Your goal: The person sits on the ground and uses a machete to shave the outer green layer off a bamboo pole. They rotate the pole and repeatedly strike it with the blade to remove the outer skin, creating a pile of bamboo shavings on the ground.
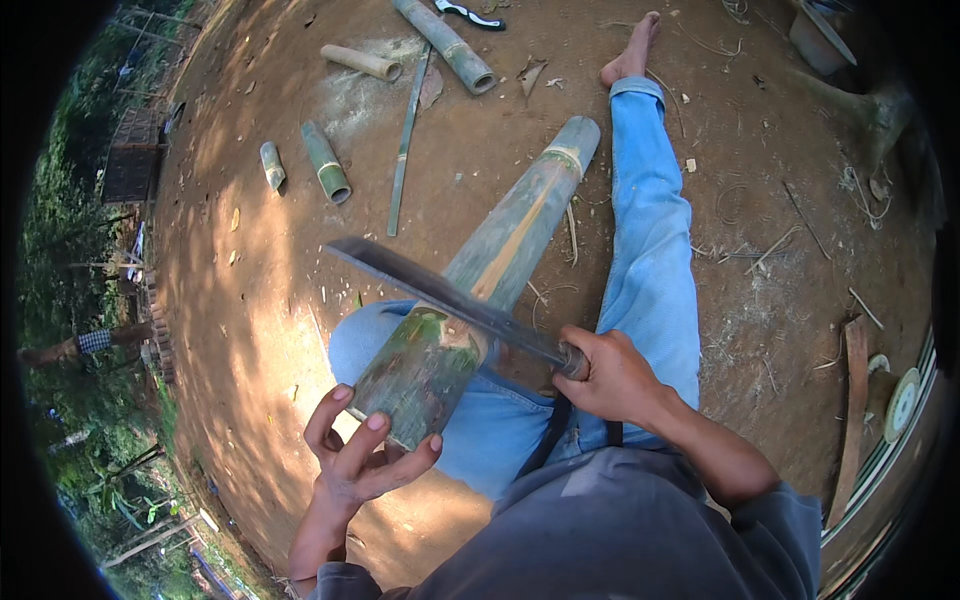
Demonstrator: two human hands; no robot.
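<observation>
A thick green bamboo section (415, 375) lies slantwise over my bent leg, its far end pointing away and a little right. A pale strip (515, 245) with the green skin gone runs along its upper side. My left hand (365, 455) holds the near end, fingers spread and bent against its edge; the underside of that grip is hidden. My right hand (610, 375) is wrapped round the handle of a machete (450, 297). Its long dark blade crosses over the bamboo near a node, tip toward the left. Whether the edge touches the bamboo, I cannot tell.
On the dirt ground ahead lie short bamboo pieces (325, 163), a long thin bamboo strip (405, 150), a larger bamboo tube (448, 45) and a folding saw (470, 14). My outstretched leg (648, 220) is right of the bamboo. A wooden piece (851, 410) lies far right.
</observation>
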